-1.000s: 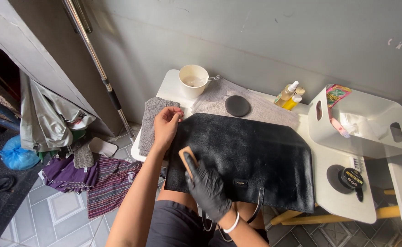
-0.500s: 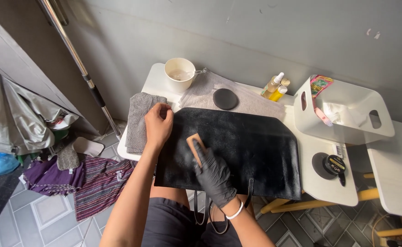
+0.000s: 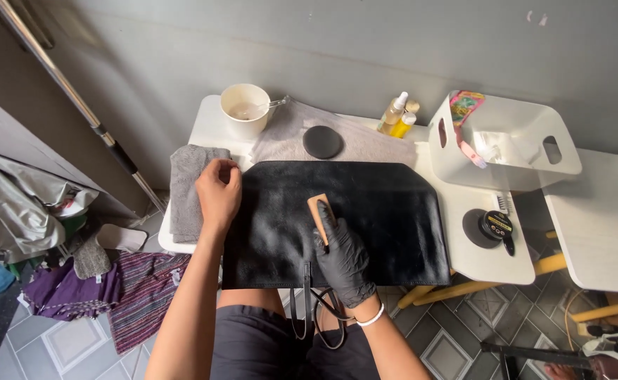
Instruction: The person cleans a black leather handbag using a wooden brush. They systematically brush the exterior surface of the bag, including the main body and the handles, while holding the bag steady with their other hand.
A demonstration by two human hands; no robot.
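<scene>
Black-gloved right hand (image 3: 342, 257) presses wooden brush (image 3: 319, 215) on leather bag (image 3: 379, 211) (flat).

left hand (image 3: 219, 191): bare, no sleeve | right hand (image 3: 342, 255): black glove, white band at the wrist | lap: dark grey shorts below the white table (image 3: 210, 130)

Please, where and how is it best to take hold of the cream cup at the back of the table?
Probably grip the cup around its outer wall, coming from the front-left. It stands upright and open-topped with liquid inside, so keep it level. A spoon-like handle sticks out over its right rim, so that side is less free.
</scene>
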